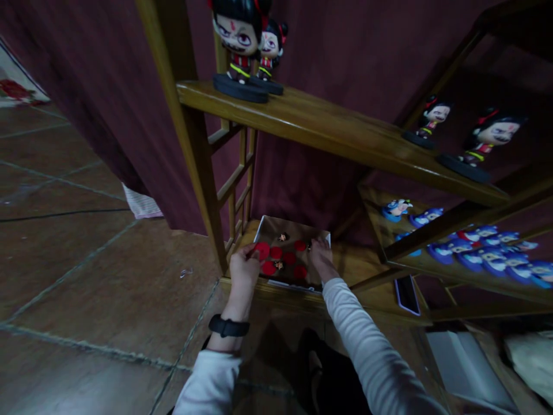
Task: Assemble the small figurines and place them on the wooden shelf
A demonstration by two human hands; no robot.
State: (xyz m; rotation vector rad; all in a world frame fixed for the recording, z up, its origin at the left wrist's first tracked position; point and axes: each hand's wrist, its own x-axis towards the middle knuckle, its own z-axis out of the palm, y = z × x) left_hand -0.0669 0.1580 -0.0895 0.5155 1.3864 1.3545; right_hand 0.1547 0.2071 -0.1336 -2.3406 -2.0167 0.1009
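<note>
On the lowest wooden shelf lies a shallow cardboard box [298, 225] with pale edges. Several round red discs [289, 257] are in it, along with small black-haired figurines [283, 236]. My left hand [244, 266], a black band on its wrist, is at the box's left side, its thumb and fingers closed on a red disc [261, 250]. At the right side, my right hand [321, 259] reaches in with its fingers curled around a small dark-topped figurine [309, 246], mostly covered by the fingers.
Above the box runs a wooden shelf [328, 124] bearing larger black-haired figurines [239, 46]. Blue figurines [495, 253] crowd a shelf to the right. A phone [406, 294] lies on the lower board. Lattice bars [233, 184] and a dark red curtain [108, 104] border the left.
</note>
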